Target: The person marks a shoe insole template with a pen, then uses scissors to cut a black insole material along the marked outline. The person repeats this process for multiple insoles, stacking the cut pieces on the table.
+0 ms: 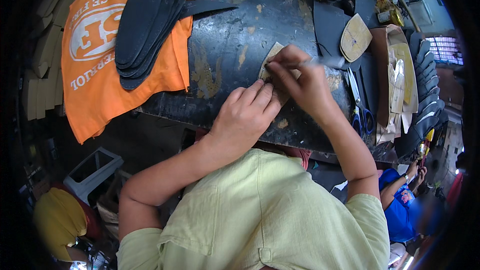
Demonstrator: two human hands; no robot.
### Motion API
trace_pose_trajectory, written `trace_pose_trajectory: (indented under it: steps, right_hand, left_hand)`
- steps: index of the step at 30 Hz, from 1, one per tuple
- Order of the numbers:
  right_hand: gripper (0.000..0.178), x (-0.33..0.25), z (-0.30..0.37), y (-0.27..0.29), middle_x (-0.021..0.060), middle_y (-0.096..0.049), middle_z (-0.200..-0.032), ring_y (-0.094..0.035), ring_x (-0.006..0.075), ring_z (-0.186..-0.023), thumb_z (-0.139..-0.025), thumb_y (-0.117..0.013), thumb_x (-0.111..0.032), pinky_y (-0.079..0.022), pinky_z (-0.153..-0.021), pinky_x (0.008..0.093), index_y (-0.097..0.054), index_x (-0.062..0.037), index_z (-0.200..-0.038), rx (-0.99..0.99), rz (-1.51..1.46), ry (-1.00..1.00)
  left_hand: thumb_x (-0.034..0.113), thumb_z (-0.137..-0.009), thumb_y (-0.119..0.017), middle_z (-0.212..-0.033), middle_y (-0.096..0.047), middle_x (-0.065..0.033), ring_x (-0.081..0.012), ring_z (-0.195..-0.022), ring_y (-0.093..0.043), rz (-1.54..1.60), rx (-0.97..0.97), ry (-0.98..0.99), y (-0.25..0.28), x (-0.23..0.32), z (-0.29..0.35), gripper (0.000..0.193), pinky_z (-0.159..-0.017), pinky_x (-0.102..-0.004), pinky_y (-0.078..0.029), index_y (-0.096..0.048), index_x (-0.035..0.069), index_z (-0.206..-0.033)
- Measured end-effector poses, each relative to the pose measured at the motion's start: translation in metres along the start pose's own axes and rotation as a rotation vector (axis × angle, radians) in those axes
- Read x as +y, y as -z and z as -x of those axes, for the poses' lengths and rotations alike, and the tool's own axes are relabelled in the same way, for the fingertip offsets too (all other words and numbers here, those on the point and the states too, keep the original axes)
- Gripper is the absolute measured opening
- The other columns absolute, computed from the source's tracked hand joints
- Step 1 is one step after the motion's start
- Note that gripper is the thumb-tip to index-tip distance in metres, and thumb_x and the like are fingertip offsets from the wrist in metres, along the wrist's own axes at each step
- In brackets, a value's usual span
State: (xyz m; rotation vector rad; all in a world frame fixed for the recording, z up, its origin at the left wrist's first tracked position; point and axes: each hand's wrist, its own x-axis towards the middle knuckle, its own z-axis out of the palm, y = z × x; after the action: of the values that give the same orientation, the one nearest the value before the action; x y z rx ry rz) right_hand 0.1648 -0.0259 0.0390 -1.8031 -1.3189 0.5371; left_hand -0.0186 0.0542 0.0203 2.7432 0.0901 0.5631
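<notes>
On the dark bench, towards one o'clock: pale tan piece beneath two bare hands.
Left hand, at seven from the piece, fingers side by side, tips laid on it; right hand, at four, thumb and fingers pinched on a slim tool, blurred. Further out: rounded tan template, three; scissors, four; black panels on orange cloth, nine.
</notes>
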Motion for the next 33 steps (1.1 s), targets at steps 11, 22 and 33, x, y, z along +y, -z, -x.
trace_pose_trajectory:
  steps: [11,22,33]
  right_hand:
    - [0.018,0.015,-0.004,-0.008,0.0123,-0.068,-0.083,-0.070,0.0163,-0.077,-0.099,-0.072,-0.012,-0.055,-0.069,0.0321,-0.060,0.0006,-0.095,0.100,0.205,0.214]
    - [0.052,0.013,0.011,0.045,0.0200,-0.068,-0.116,-0.070,0.0370,-0.101,-0.086,-0.082,-0.032,-0.056,-0.089,0.0433,-0.067,0.0058,-0.118,0.038,0.470,-0.227]
    - [0.025,0.015,-0.009,0.071,-0.0078,-0.061,-0.077,-0.052,0.0012,-0.062,-0.096,-0.079,-0.029,-0.041,-0.052,0.0200,-0.072,-0.0075,-0.107,0.015,-0.316,-0.228]
  left_hand:
    - [0.009,-0.089,-0.058,-0.127,-0.065,-0.0170,-0.0327,-0.121,-0.063,-0.015,0.032,0.011,-0.007,0.001,0.005,0.034,-0.098,-0.0421,-0.051,-0.068,0.000,-0.120]
    - [-0.007,-0.078,-0.062,-0.140,-0.063,-0.0103,-0.0299,-0.137,-0.055,0.163,0.070,0.130,-0.012,0.002,0.019,0.053,-0.114,-0.0468,-0.042,-0.068,0.005,-0.130]
    - [-0.010,-0.093,-0.058,-0.149,-0.050,-0.0223,-0.0242,-0.136,-0.053,1.398,0.120,0.466,-0.001,-0.025,-0.015,0.089,-0.116,-0.0362,-0.040,-0.011,0.006,-0.166]
